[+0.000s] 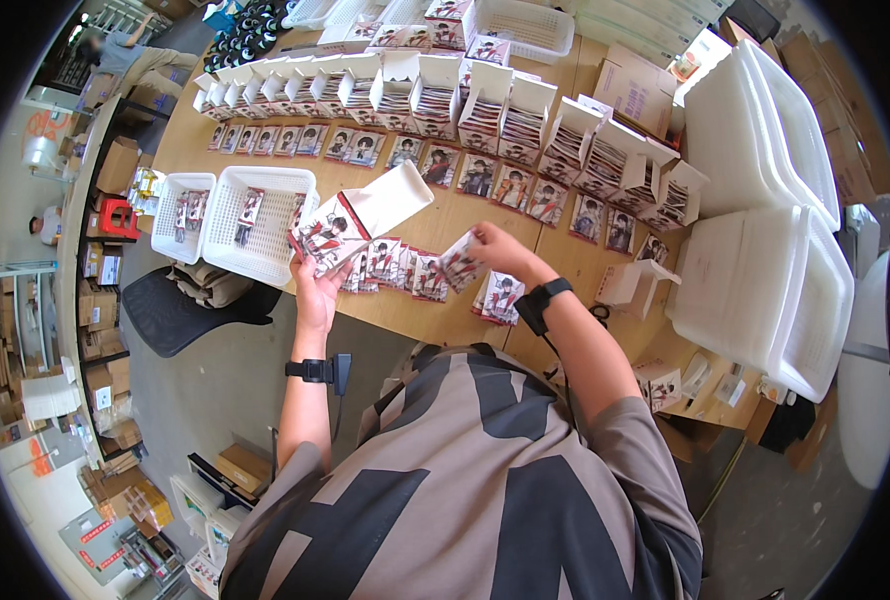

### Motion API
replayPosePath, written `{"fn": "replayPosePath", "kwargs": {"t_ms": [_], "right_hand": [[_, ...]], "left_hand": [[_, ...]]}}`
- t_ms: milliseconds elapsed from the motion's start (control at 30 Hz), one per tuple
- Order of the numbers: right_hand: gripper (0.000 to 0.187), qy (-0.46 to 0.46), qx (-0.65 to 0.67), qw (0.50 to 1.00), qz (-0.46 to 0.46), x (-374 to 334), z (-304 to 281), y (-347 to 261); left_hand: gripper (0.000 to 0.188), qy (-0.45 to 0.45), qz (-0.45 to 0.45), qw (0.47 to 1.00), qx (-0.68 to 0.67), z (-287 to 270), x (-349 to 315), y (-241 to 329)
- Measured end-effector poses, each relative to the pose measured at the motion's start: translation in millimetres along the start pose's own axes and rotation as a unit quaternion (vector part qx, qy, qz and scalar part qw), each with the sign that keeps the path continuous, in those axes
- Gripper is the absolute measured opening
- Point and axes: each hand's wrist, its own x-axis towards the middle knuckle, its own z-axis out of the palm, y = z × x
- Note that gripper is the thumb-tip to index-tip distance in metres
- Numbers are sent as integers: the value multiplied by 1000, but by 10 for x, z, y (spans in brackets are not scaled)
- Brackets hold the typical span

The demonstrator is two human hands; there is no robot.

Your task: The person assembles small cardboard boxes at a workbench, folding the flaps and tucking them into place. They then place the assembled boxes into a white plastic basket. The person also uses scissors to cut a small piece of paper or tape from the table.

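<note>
My left hand (316, 292) is wrapped round the lower end of a small printed carton (337, 236), white with red and a cartoon figure. Its long white flap stands up, tilted to the right. Between the pinched fingers of my right hand (501, 250) hangs a flat picture packet (459, 264), apart from the carton. Just below, along the table's near edge, lies an overlapping row of similar packets (387, 264). A short pile of packets (501, 299) lies under my right forearm.
Open cartons (433, 105) filled with packets curve across the wooden table (385, 188), with single packets (477, 174) laid before them. White baskets (262, 178) stand at the left; large stacked white bins (740, 290) at the right. A black chair (170, 312) is beside the table. Another person (120, 55) is far left.
</note>
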Motion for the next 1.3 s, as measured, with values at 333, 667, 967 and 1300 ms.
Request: {"fn": "replayPosePath", "kwargs": {"t_ms": [333,667,967,1300], "right_hand": [[96,-124,380,909,-115,-1211,-204,-507],[117,246,196,943,-111,-2569,-334,76],[99,470,15,879,84,-3202,-534,1316],[84,570,-3,810,141,-2900,-409,1782]], "left_hand": [[77,-237,-155,959,-7,830,-328,-214],[95,-489,-261,792,257,1899,-414,-996],[68,-521,-281,741,318,2168,-434,-1199],[60,-508,-284,740,338,2055,-565,-1325]]}}
